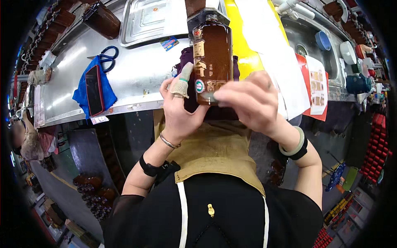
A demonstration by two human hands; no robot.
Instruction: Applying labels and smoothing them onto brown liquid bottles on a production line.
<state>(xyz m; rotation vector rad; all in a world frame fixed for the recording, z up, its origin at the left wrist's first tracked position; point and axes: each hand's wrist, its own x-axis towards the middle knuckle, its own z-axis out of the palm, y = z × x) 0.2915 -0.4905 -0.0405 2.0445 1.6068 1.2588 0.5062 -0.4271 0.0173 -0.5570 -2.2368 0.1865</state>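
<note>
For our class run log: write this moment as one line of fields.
left hand: holds brown bottle | right hand: grips bottle base | behind: purple cloth | bench: phone, scissors

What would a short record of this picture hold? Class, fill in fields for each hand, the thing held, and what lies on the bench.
left hand: grips the bottle's lower left side; one finger wears a cloth cot
right hand: fingertips on the bottle's lower label
bottle: brown, upright, held over the bench edge
bench: shiny metal
phone: lies on a blue cloth
scissors: blue-handled, behind the cloth
tray: metal, at the back
</note>
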